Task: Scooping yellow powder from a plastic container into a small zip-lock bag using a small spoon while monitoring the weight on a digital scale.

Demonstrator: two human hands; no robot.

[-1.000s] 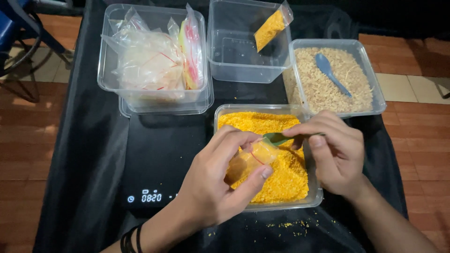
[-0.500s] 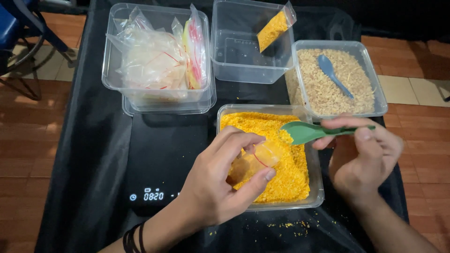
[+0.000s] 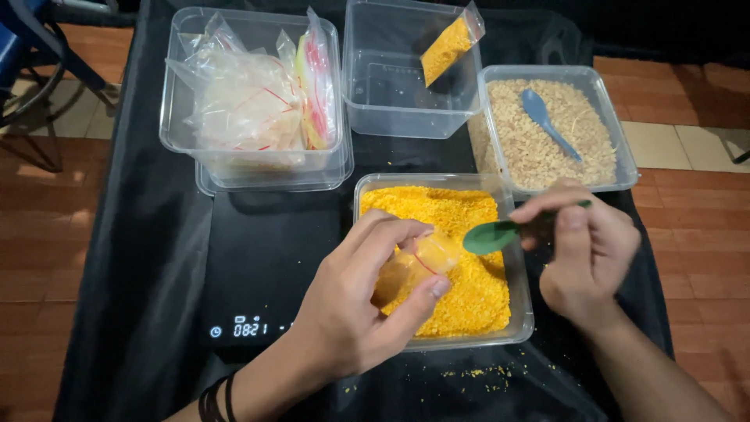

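Spoon [image 3: 491, 236] lifted clear, right hand [image 3: 582, 254] pinching it, left hand [image 3: 367, 309] gripping small bag [image 3: 418, 262]; bag mouth looks narrow, grains could spill.

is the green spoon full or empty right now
Empty: the green spoon in the right hand shows a bare bowl, no yellow crumbs.

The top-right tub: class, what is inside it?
The top-right tub holds pale beige grains with a blue spoon lying on top. Whatever sits beneath the grains is covered.
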